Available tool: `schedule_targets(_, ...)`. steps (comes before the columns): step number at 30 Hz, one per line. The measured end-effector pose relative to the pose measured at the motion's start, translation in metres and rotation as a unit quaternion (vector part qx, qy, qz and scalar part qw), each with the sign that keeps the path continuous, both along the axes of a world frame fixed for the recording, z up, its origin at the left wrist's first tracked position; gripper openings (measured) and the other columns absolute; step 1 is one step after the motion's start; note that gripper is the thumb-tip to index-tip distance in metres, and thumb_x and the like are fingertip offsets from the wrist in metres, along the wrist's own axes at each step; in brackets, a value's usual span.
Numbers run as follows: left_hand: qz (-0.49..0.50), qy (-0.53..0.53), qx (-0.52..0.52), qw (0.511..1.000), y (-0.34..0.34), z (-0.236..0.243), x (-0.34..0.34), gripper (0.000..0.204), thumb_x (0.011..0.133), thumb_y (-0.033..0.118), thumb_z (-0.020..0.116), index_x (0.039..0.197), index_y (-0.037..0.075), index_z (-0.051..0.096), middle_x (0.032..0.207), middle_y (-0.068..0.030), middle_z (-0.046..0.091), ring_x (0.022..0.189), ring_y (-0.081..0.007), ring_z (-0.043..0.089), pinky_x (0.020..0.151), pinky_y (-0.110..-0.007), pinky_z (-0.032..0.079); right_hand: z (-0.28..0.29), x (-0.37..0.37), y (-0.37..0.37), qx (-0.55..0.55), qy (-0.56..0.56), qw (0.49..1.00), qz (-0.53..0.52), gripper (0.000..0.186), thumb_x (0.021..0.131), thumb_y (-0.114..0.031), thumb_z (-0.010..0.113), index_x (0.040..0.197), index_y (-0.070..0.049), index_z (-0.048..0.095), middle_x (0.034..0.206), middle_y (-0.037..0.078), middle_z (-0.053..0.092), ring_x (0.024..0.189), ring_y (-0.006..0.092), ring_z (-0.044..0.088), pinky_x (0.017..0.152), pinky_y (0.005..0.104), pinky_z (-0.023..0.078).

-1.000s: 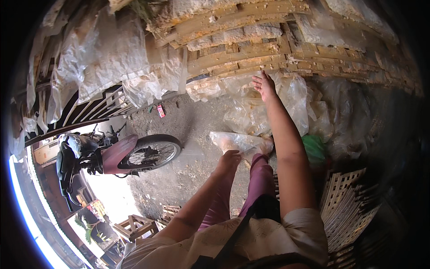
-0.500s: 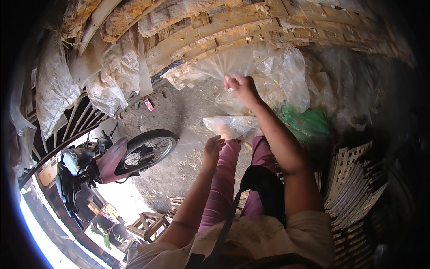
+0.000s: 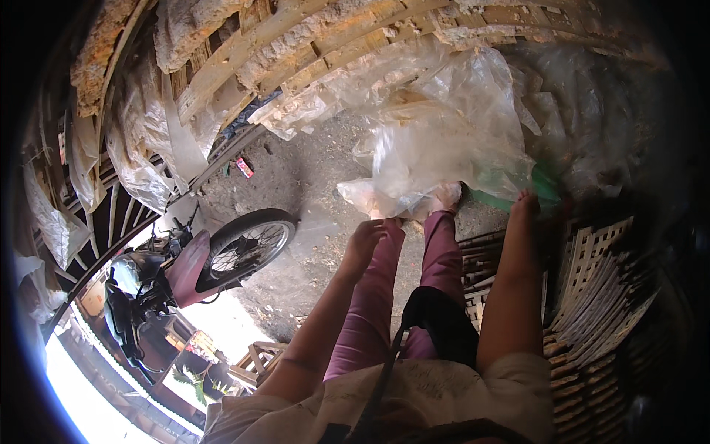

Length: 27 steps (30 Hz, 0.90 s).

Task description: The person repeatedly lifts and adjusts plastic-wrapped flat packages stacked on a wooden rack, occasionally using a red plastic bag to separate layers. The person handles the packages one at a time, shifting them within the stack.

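Note:
A large, crumpled clear plastic sheet [image 3: 451, 148] spreads in front of my feet, its right edge drawn out toward me. My right hand [image 3: 526, 203], somewhat smeared and shadowed, is closed on that edge, beside a green plastic bag [image 3: 546, 186]. My left hand [image 3: 365, 243] hovers above my left shin with loosely bent fingers and nothing visible in it. Below it, another piece of clear plastic [image 3: 356, 194] lies over my left foot.
Bamboo racks [image 3: 325, 48] with dirty plastic hanging from them line the far side. A motorbike [image 3: 194, 270] stands at the left. Stacked woven slats [image 3: 592, 311] rise close on my right. A small red packet [image 3: 245, 168] lies on the dirt floor [image 3: 318, 170].
My right hand has swung right and toward me, pulling the clear plastic sheet from the far side across the green bag. My left hand has shifted only slightly.

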<state>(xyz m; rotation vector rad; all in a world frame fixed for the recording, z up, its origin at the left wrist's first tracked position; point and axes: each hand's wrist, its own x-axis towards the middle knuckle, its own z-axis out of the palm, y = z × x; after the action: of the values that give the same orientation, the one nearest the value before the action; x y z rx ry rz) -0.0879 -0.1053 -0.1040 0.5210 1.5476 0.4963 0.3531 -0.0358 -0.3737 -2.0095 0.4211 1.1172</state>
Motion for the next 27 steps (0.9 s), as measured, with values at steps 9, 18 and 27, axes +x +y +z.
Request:
schedule_targets(9, -0.297, 0.299, 0.006, 0.907, -0.143, 0.024, -0.01, 0.039, 0.079, 0.019, 0.055, 0.114, 0.008, 0.042, 0.109, -0.0122, 0.052, 0.103, -0.0307, 0.049, 0.09, -0.042, 0.036, 0.085, -0.115, 0.156, 0.361, 0.051, 0.911, 0.193, 0.039, 0.084, -0.029, 0.04, 0.115, -0.008, 0.049, 0.127, 0.004, 0.047, 0.124, 0.0167, 0.032, 0.103, 0.0371, 0.006)
schedule_targets(18, -0.383, 0.361, 0.11, 0.843, -0.124, -0.004, -0.002, 0.047, 0.076, 0.02, 0.055, 0.119, 0.009, 0.039, 0.117, -0.0108, 0.047, 0.11, -0.0288, 0.043, 0.097, -0.044, 0.026, 0.108, -0.26, 0.215, 0.281, -0.135, 0.929, 0.2, 0.033, 0.087, -0.026, 0.044, 0.11, -0.002, 0.046, 0.098, 0.012, 0.058, 0.082, 0.0175, 0.054, 0.073, 0.0288, 0.041)
schedule_targets(27, -0.367, 0.356, 0.054, 0.858, -0.114, -0.004, -0.013, 0.052, 0.078, 0.031, 0.052, 0.123, 0.01, 0.037, 0.117, -0.0136, 0.046, 0.111, -0.0288, 0.042, 0.097, -0.043, 0.027, 0.082, -0.385, 0.242, 0.247, -0.077, 0.788, 0.558, 0.048, 0.086, -0.049, 0.044, 0.103, -0.006, 0.054, 0.084, 0.007, 0.064, 0.061, 0.0128, 0.056, 0.054, 0.0258, 0.042)
